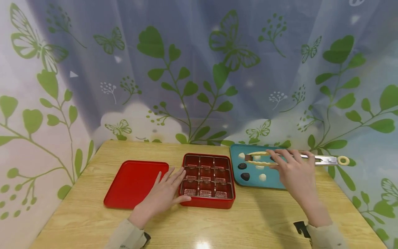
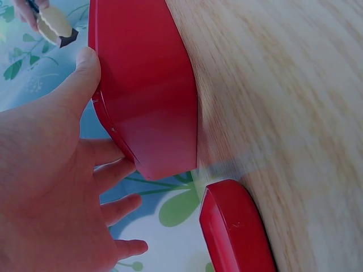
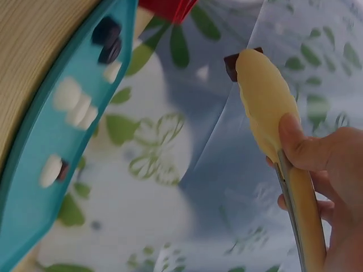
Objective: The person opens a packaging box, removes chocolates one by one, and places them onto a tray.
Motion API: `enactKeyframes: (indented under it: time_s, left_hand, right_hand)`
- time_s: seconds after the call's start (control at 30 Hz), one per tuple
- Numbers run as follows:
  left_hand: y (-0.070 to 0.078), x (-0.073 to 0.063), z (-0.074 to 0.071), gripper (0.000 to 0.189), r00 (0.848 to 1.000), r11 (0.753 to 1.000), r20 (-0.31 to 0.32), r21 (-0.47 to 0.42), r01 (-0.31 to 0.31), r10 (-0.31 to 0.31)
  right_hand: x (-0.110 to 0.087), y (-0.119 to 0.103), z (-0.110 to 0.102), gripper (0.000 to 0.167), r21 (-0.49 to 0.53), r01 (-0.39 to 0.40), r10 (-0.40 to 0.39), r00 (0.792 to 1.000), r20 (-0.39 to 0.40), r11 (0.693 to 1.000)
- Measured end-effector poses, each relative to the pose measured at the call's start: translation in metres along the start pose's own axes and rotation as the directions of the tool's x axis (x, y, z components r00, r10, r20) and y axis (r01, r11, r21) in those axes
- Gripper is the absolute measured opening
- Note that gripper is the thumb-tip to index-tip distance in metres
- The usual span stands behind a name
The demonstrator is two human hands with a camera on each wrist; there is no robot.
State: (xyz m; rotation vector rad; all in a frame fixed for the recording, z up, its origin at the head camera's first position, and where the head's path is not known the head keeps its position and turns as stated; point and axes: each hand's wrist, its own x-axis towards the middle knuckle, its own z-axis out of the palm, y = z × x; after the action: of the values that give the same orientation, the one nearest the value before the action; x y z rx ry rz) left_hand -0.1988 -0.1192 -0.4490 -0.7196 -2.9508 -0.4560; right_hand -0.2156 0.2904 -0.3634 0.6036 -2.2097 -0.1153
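My right hand [image 1: 295,173] grips a pair of tongs [image 1: 323,159] with cream-coloured tips and metal arms. Between the tips sits a dark brown chocolate piece [image 1: 248,157], lifted above the blue tray [image 1: 270,183]; the right wrist view shows the same chocolate [image 3: 231,66] at the end of the tongs. My left hand [image 1: 166,190] rests at the left side of a red box [image 1: 206,202] divided into small compartments, with fingers spread and straight. In the left wrist view its thumb lies along the rim of the box [image 2: 147,85].
A red lid [image 1: 133,183] lies on the wooden table [image 1: 174,231] left of the box. White pieces [image 1: 262,177] and dark chocolates [image 1: 245,176] are scattered on the tray. Behind the table hangs a curtain [image 1: 192,103] printed with leaves and butterflies.
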Motion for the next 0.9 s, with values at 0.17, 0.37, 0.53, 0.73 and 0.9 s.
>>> enactKeyframes:
  time_s: [0.17, 0.37, 0.53, 0.73, 0.9]
  left_hand:
    - [0.001, -0.001, -0.001, 0.09, 1.0, 1.0, -0.004, -0.003, 0.001, -0.001]
    - [0.002, -0.001, -0.002, 0.09, 1.0, 1.0, -0.007, -0.01, -0.001, 0.001]
    - [0.002, -0.001, -0.001, 0.09, 1.0, 1.0, 0.001, -0.019, -0.002, 0.002]
    - [0.001, -0.001, 0.0, 0.09, 1.0, 1.0, -0.005, 0.005, -0.003, 0.003]
    - [0.001, -0.001, -0.002, 0.09, 1.0, 1.0, -0.011, 0.001, -0.006, 0.006]
  right_hand:
    - [-0.015, 0.025, 0.003, 0.052, -0.003, -0.096, 0.096, 0.994, -0.049, 0.995]
    - [-0.038, 0.051, 0.003, 0.054, -0.028, -0.177, 0.179, 0.982, 0.055, 0.984]
    - [-0.056, 0.066, 0.009, 0.049, -0.065, -0.193, 0.203, 0.954, 0.222, 0.979]
    - [-0.07, 0.075, 0.021, 0.041, -0.089, -0.206, 0.224, 0.889, 0.398, 0.975]
    - [-0.073, 0.08, 0.029, 0.035, -0.094, -0.219, 0.237, 0.851, 0.469, 0.971]
